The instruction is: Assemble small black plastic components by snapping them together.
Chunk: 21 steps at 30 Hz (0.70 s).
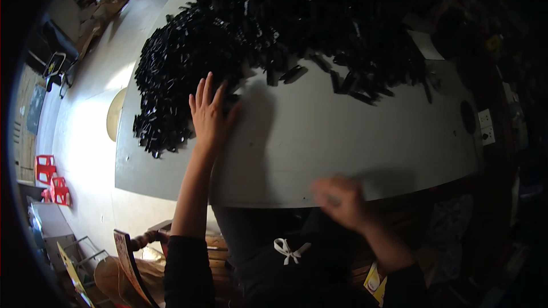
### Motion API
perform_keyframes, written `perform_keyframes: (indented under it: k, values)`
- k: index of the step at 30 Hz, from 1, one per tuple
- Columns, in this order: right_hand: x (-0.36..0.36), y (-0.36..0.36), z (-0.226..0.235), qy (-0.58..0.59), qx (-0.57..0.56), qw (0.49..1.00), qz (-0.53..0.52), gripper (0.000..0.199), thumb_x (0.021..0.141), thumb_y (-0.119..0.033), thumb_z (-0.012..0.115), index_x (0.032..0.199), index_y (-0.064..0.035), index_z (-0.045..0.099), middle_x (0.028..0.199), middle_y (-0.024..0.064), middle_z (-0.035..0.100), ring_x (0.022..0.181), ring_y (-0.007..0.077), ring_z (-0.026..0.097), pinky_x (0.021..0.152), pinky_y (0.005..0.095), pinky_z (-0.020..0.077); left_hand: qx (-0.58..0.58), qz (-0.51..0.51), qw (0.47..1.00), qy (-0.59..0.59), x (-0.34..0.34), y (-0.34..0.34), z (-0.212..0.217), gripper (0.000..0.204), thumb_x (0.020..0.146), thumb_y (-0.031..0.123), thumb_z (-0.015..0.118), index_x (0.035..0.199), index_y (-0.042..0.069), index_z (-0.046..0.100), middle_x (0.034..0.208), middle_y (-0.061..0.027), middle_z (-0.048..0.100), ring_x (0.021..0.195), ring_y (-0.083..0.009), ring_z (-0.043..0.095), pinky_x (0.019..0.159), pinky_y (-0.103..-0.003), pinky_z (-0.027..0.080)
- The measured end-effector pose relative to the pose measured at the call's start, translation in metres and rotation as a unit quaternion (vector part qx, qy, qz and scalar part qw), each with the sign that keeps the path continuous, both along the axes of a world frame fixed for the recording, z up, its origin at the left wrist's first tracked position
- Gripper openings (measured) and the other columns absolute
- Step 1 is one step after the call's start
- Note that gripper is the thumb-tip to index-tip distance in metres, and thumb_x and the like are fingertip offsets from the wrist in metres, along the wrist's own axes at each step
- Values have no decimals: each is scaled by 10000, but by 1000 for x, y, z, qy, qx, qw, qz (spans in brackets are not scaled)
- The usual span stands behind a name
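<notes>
A big heap of small glossy black pieces [171,74] covers the left part of a pale table [342,137]. Their exact kind is too dark to make out. My left hand [210,118] lies against the heap's right edge, fingers spread and pointing away from me, with nothing seen in it. Longer, flat black pieces [348,82] are strewn along the far middle and right of the table. Over the near table edge is my right hand [342,198], its fingers smeared by motion; whether it holds anything is not visible.
A wooden chair [128,262] stands near left, below the table. Red stools [45,170] are on the bright floor farther left. A wall socket [486,126] sits beyond the table's right end. The far right is very dark.
</notes>
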State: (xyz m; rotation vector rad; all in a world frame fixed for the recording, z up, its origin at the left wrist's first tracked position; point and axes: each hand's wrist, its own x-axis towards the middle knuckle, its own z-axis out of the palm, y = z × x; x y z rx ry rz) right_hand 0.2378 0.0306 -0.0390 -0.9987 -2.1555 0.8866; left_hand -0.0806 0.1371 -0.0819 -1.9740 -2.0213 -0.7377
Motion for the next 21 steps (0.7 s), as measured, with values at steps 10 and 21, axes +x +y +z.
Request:
perform_keyframes:
  k: [10,21]
  values:
    - [93,240,-45,-195,152,901,-356,617,847,-488,616,1393,-284,412,1495,108,286,1354,369,272,1054,531,299,25,14,996,81,20,30,7,704,697,470,709,1326,218,517,1456,-106,366,1305,-366,316,1036,-491,271]
    - [12,217,-54,-233,160,910,-302,710,715,-627,663,1353,-394,457,1423,119,410,1261,422,389,996,595,311,-27,-85,996,16,75,36,8,620,680,489,714,1205,176,605,1269,-52,516,1137,-325,439,984,-464,315]
